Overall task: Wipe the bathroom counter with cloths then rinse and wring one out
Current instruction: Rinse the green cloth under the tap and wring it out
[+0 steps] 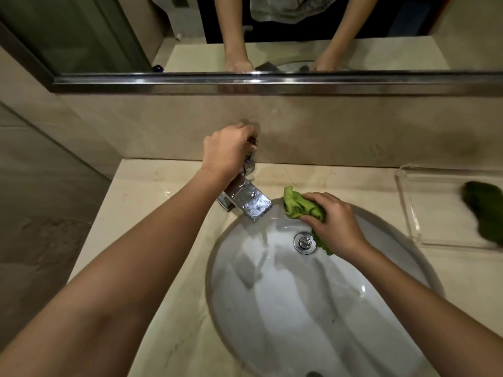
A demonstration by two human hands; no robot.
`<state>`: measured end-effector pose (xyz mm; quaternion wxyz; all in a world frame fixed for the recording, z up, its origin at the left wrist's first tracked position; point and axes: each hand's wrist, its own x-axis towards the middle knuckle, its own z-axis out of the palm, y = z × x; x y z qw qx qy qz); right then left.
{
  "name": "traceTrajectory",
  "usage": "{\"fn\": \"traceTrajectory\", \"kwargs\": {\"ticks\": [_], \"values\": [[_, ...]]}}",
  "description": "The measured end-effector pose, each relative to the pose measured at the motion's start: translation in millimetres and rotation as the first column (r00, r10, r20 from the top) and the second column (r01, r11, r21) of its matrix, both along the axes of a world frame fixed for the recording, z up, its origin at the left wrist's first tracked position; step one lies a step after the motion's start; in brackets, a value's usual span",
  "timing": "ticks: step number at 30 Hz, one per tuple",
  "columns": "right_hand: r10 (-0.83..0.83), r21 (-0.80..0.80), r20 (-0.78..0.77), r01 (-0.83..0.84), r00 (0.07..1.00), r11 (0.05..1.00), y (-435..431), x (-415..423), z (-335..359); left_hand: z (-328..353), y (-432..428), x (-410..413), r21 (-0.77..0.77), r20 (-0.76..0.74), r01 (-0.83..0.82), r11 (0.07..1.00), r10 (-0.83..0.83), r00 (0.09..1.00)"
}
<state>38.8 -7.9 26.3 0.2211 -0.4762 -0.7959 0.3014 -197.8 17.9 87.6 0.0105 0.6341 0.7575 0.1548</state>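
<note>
Gripping a bunched cloth (298,205) over the sink (299,308), the right hand (339,227) curls tight round it. Just left, the left hand (226,151) clasps the tap (250,200); a dark cloth (484,210) lies on a tray (408,208) well right.

Nothing here reads as writing: no label, brand or number that I can make out. The one mark I spot is a small blue dot on the tap (249,198), just under my left hand (226,151), and it's too small to tell as a sign.
</note>
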Motion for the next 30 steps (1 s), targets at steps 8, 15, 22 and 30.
{"fn": "traceTrajectory", "kwargs": {"ticks": [8,15,22,30], "values": [[0.032,-0.030,0.021,-0.031,0.999,0.999,-18.8,5.8,-2.8,6.4,-39.0,-2.4,0.165,0.096,-0.031,0.986,0.016,0.995],[0.092,-0.220,0.014,-0.087,0.996,0.972,-36.1,-16.0,-25.3,-37.1,-155.1,-17.8,0.138,0.254,-0.221,0.965,0.181,0.950],[-0.092,-0.643,-0.312,-0.139,0.946,0.753,-43.5,-50.2,-51.8,-97.1,-172.3,30.2,-0.076,0.614,-0.150,0.986,0.165,0.772],[-0.166,-0.779,-0.429,-0.270,0.888,0.566,-39.5,-43.4,-53.5,-129.0,-139.0,46.2,-0.117,0.641,0.024,0.993,0.057,0.765]]}}
